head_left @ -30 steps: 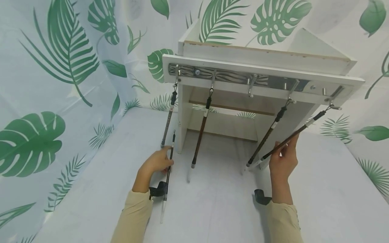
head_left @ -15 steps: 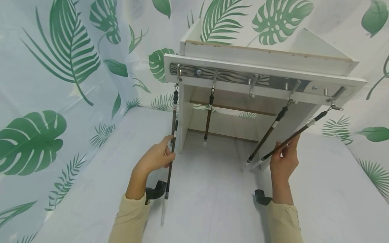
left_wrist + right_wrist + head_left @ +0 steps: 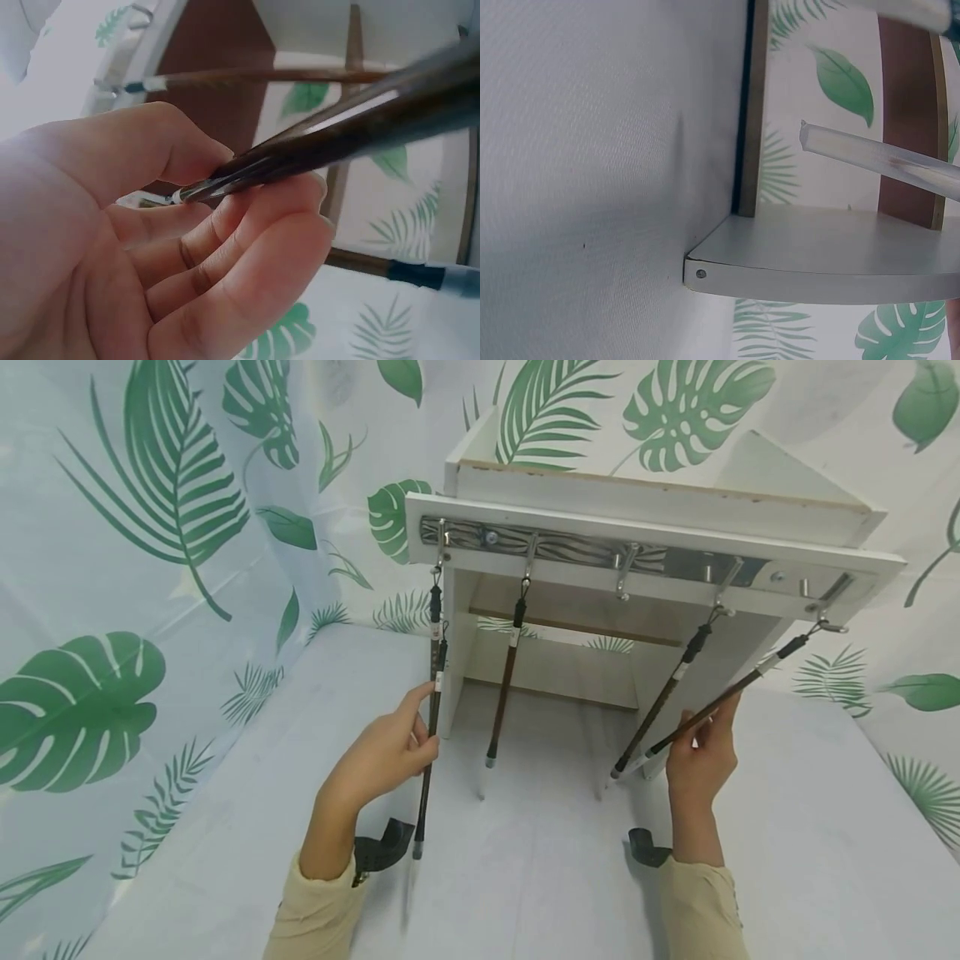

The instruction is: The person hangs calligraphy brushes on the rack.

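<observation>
In the head view my left hand (image 3: pixel 382 756) pinches a dark calligraphy brush (image 3: pixel 424 802) between thumb and fingers, loop end up and clear-capped tip down. Its loop lies just below the leftmost hook, overlapping a hanging calligraphy brush (image 3: pixel 436 610). The left wrist view shows the thumb and fingertips around the dark handle (image 3: pixel 300 161). My right hand (image 3: pixel 701 764) holds the brown handle of a brush (image 3: pixel 738 687) that hangs by its loop from the rightmost hook, tilted. The right wrist view shows a clear tip cap (image 3: pixel 885 157); that hand is mostly out of frame there.
A hook rail (image 3: pixel 585 550) runs across the front of a white shelf unit (image 3: pixel 461 652). Two more brushes hang from it, a reddish-brown one (image 3: pixel 504 693) and a dark one (image 3: pixel 660 702). The middle hook (image 3: pixel 625 572) bears no brush. Leaf-print sheeting (image 3: pixel 187 693) surrounds the unit.
My left hand has risen slightly, bringing its brush's loop end up towards the leftmost hook. The leftmost brush and the reddish-brown brush have swung. My right hand has barely moved.
</observation>
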A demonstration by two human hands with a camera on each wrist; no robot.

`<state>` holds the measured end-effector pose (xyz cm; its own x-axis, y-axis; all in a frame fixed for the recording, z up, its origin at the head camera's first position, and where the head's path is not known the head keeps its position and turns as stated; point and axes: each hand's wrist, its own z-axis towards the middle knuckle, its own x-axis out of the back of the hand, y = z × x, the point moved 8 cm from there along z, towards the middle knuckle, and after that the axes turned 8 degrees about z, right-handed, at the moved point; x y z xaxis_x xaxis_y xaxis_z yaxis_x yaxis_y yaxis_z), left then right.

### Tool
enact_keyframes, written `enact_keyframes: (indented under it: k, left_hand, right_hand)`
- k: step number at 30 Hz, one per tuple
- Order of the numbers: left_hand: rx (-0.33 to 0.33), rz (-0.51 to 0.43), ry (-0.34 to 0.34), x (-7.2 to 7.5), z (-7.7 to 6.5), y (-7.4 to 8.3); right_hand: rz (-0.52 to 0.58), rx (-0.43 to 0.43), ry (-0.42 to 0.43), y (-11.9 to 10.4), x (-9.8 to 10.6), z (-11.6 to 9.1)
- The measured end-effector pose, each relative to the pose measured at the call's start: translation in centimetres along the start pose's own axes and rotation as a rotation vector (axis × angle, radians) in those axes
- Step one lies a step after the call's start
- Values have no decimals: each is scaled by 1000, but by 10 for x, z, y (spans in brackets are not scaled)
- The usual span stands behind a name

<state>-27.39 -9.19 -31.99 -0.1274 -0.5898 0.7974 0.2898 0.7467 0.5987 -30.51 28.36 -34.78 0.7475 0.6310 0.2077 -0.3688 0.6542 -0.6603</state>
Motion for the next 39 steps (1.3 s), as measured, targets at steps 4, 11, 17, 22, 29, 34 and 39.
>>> enact_keyframes:
  k: [4,11,17,22,29,34,39]
  left_hand:
    - [-50,9,24,3,-2,14]
    - [-139,7,87,5,-4,32]
    - [-272,-19,168,6,-6,56]
    - [-371,-31,227,6,-4,78]
    - [-466,-73,251,-1,1,111]
    - [-497,-115,225,-10,7,128]
    - [-518,-126,201,-19,12,141]
  right_hand:
    - [-8,-12,9,1,3,2]
    - [-30,-25,10,5,5,3]
    - [-20,-17,25,4,5,2]
    - [-1,-20,19,4,3,0]
    - [-14,-42,-12,3,3,0]
    - [-9,-28,-13,3,5,1]
    - [-16,-11,-7,2,8,-2]
